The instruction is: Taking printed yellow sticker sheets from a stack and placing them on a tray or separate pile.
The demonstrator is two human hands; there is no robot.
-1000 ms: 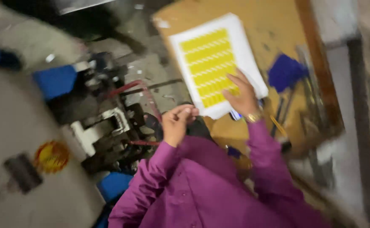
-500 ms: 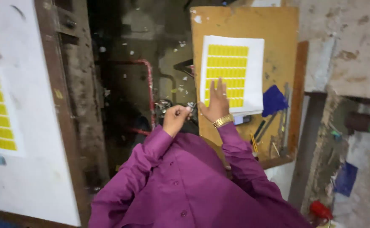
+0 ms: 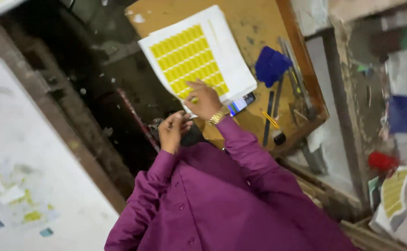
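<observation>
A white sheet of yellow labels point(image 3: 189, 58) lies on a wooden board point(image 3: 259, 23). My right hand point(image 3: 204, 98), with a gold watch on its wrist, rests on the sheet's near edge, and its fingertips pinch a yellow label point(image 3: 194, 100). My left hand point(image 3: 172, 129) hovers just beside it over the dark gap, fingers curled together. Whether it holds anything is not visible. Both arms are in purple sleeves.
On the board right of the sheet lie a phone point(image 3: 240, 103), a blue cloth point(image 3: 271, 65), metal rulers point(image 3: 289, 69) and a yellow pencil point(image 3: 271, 119). A reddish pipe point(image 3: 136, 118) crosses the dark gap. A white panel point(image 3: 26, 162) stands left. Another label sheet point(image 3: 394, 193) lies at the lower right.
The view has swung and tilted. My right hand stays on the near edge of the label sheet, now pinching at a label. My left hand remains curled beside it.
</observation>
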